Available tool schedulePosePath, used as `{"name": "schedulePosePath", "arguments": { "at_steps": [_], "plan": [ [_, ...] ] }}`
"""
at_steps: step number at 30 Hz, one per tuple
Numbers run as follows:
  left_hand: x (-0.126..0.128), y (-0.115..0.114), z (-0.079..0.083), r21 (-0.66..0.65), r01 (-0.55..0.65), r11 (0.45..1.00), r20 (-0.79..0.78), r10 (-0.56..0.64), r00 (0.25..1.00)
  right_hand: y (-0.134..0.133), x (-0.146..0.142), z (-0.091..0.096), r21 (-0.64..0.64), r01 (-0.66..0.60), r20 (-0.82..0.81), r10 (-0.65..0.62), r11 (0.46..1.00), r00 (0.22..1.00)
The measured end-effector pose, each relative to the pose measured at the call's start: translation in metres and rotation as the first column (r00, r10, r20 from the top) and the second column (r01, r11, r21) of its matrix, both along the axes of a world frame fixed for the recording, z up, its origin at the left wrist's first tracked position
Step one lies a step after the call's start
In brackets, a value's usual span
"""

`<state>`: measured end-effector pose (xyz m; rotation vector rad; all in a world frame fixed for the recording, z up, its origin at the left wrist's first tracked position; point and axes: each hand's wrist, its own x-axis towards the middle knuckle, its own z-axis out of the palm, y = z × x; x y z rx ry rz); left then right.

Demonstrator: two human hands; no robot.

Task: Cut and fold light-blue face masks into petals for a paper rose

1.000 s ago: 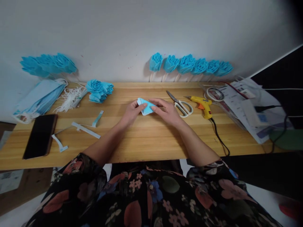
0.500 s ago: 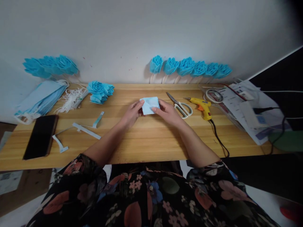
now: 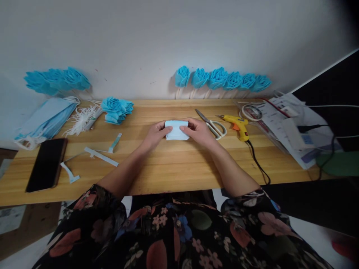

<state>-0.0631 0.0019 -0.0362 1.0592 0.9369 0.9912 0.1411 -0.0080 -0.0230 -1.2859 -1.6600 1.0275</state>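
Observation:
A small folded piece of light blue mask fabric (image 3: 176,130) lies between both hands at the middle of the wooden table (image 3: 174,164). My left hand (image 3: 153,135) pinches its left edge with thumb and fingers. At the right edge, my right hand (image 3: 199,131) grips it the same way, thumb on top. The piece looks like a flat rectangle held just above or on the table.
Scissors (image 3: 213,125) and a yellow glue gun (image 3: 238,125) lie right of my hands, its cable running off the front edge. Blue fabric roses (image 3: 221,78) line the wall; more roses (image 3: 116,109), a mask stack (image 3: 46,117), cut strips (image 3: 101,155) and a phone (image 3: 46,164) sit left. Papers (image 3: 291,127) lie right.
The blue piece went from a tilted, partly folded shape to a flat rectangle held squarely between both hands. The hands drew slightly closer to me.

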Motion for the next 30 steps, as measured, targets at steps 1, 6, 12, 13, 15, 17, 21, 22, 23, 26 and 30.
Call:
{"name": "schedulePosePath", "arguments": {
  "at_steps": [1, 6, 12, 13, 15, 17, 21, 22, 23, 26, 30],
  "plan": [
    [0.0, 0.0, 0.0, 0.012, -0.011, 1.0, -0.004, 0.011, 1.0, 0.0, 0.0, -0.001, 0.001, 0.014, -0.005, -0.014, 1.0, 1.0],
    [0.005, -0.002, 0.005, 0.073, 0.043, 0.996, 0.028, -0.046, 0.999, 0.002, -0.001, -0.002, -0.023, 0.063, -0.053, -0.065, 0.998, 0.996],
    [0.003, -0.001, 0.004, 0.064, 0.084, 0.994, 0.017, -0.086, 0.996, 0.005, 0.0, 0.0, -0.033, 0.052, -0.15, -0.056, 0.998, 0.987],
    [0.003, 0.001, 0.004, 0.062, 0.069, 0.996, 0.012, -0.07, 0.997, 0.005, 0.001, 0.0, -0.027, 0.044, -0.152, -0.048, 0.999, 0.987],
    [0.0, 0.003, 0.004, 0.069, 0.032, 0.997, 0.0, -0.032, 0.999, 0.005, 0.001, 0.001, -0.021, 0.023, -0.154, -0.026, 1.0, 0.988],
    [-0.001, 0.005, 0.005, 0.088, -0.005, 0.996, -0.016, 0.006, 1.0, 0.004, 0.002, 0.003, -0.025, -0.007, -0.154, 0.003, 1.0, 0.988],
    [-0.004, 0.005, 0.009, 0.121, -0.031, 0.992, -0.042, 0.036, 0.998, 0.003, 0.004, 0.004, -0.076, -0.067, -0.154, 0.055, 0.995, 0.987],
    [-0.005, 0.004, 0.01, 0.124, -0.034, 0.992, -0.038, 0.039, 0.999, 0.003, 0.005, 0.004, -0.083, -0.082, -0.157, 0.068, 0.993, 0.985],
    [-0.006, 0.004, 0.011, 0.124, -0.038, 0.992, -0.027, 0.042, 0.999, 0.003, 0.005, 0.004, -0.083, -0.096, -0.164, 0.082, 0.992, 0.983],
    [-0.007, 0.005, 0.012, 0.099, -0.04, 0.994, 0.05, 0.035, 0.998, 0.004, 0.007, 0.005, -0.069, -0.138, -0.198, 0.122, 0.988, 0.973],
    [-0.009, 0.005, 0.014, 0.067, 0.011, 0.998, 0.183, -0.023, 0.983, 0.003, 0.008, 0.007, -0.073, -0.141, -0.268, 0.117, 0.987, 0.956]
  ]
}}
